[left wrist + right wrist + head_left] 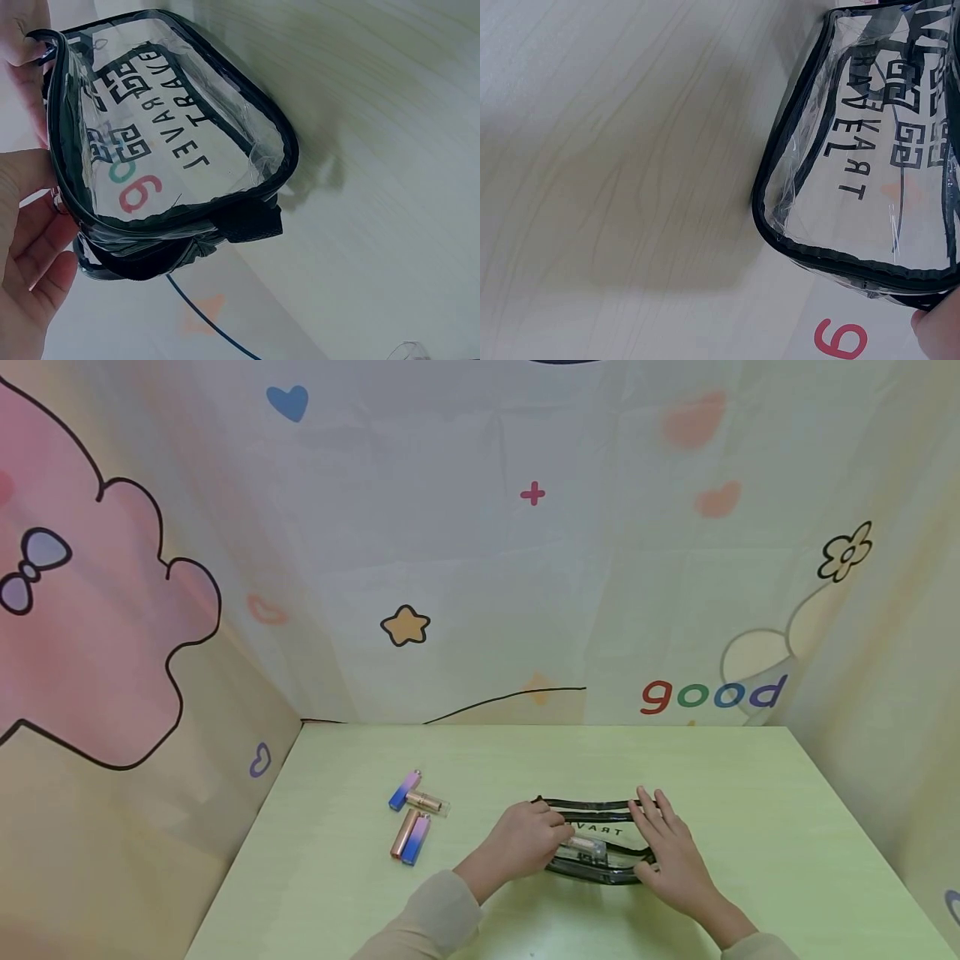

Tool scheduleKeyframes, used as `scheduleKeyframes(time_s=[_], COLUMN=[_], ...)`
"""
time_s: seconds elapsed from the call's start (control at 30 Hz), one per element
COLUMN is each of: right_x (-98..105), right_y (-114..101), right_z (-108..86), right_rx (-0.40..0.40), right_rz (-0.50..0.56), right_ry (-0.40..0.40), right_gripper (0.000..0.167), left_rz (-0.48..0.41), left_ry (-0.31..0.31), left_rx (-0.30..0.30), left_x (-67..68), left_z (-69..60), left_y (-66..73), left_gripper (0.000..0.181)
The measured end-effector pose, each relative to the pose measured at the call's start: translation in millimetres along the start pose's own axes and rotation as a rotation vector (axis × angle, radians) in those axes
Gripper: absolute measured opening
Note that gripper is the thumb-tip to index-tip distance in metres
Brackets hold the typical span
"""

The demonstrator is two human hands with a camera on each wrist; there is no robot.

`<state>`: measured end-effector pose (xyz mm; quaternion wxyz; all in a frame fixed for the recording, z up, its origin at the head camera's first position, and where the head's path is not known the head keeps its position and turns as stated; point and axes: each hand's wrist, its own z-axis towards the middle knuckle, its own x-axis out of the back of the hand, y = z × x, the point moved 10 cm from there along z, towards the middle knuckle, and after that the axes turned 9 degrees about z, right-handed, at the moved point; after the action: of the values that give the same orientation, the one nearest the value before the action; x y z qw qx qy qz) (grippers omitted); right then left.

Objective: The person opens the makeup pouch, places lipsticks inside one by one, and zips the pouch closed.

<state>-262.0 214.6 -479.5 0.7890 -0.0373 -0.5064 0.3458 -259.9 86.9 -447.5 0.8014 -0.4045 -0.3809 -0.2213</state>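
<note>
A clear bag with black trim (603, 875) and black lettering stands on the table in the head view. My left hand (521, 843) grips its left end with curled fingers; in the left wrist view, thumb and fingers of this hand (30, 240) pinch the black edge of the bag (289, 142). At the right end, my right hand (675, 864) has its fingers extended over the far edge and its thumb against the near edge. Something small and pale shows within the bag. The right wrist view shows the bag (862, 225) with a fingertip at its lower corner.
Left of the bag lie two pink-and-blue tubes (405, 790) (416, 840), a rose-gold tube (404, 833) and a gold tube with a clear end (427, 802). Behind the pale green table (480, 752) hangs a printed cloth (465, 543).
</note>
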Motion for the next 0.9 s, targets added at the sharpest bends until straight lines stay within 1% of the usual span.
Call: scheduleKeyframes(time_s=[0.27,0.33,0.73,0.9], right_x=[-1,-1,-1,-1], right_y=[0,0,0,-1], right_z=[-0.1,-0.1,0.4,0.0], right_rx=[-0.006,-0.005,-0.019,-0.013], right_rz=[0.001,0.001,0.013,0.003], right_ry=[-0.001,-0.001,-0.008,-0.01], right_gripper=[0.076,0.076,0.075,0.075], left_rz=[0.015,0.007,-0.045,-0.044], left_ry=[-0.022,-0.024,0.014,0.037], left_rx=[0.003,0.009,0.038,0.046], left_x=[-2.9,-4.3,-10.1,-10.9], left_z=[1.8,1.9,-1.3,-2.3], left_y=[2.5,2.1,0.9,1.5], left_gripper=[0.014,0.013,0.015,0.016])
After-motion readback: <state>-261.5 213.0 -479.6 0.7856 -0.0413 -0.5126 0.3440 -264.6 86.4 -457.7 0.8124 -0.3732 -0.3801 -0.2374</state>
